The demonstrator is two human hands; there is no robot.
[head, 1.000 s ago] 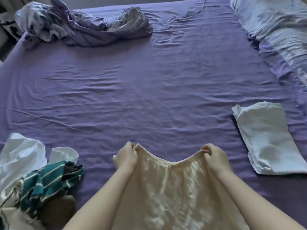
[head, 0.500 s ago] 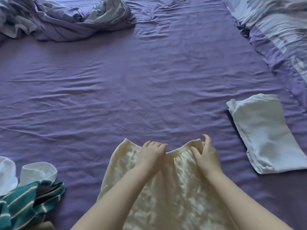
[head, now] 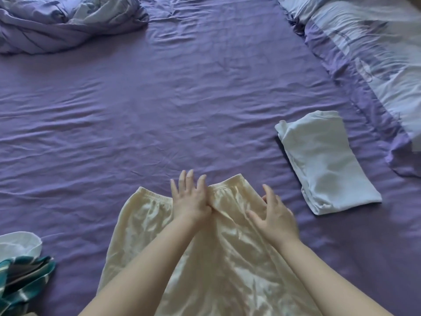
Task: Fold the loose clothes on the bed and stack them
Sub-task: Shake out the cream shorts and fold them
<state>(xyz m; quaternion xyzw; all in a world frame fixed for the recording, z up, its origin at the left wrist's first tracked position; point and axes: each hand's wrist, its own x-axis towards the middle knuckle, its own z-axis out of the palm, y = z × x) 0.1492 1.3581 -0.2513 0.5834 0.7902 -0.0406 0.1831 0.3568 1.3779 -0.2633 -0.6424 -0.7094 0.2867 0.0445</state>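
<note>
From the head camera, the cream satin garment [head: 205, 258] lies spread on the purple sheet [head: 182, 99] directly under both forearms, its elastic waistband pointing away from the person. The left hand [head: 190, 199] rests flat on the waistband with fingers straight and spread. The right hand [head: 273, 216] lies just beside it on the garment's right edge, fingers loosely extended — neither hand grips anything, and the two sit close together but not touching.

The fabric looks thin, glossy and light, so it will likely slide on itself and slip out of a fold unless pressed down. The gathered waistband seems the firmest place to pinch, at its two corners, with the side seams as a second choice.

To the right of the right hand, near but apart from it, sits a folded pale-blue piece [head: 323, 163] — probably the start of the stack. Left of the left hand, at the frame's edge, lie a white garment [head: 19, 244] and a teal striped one [head: 25, 277], still loose. Well beyond the hands are a crumpled lilac cover [head: 63, 21] and a patterned duvet [head: 369, 53]. Nothing lies between the satin piece and the folded one.
</note>
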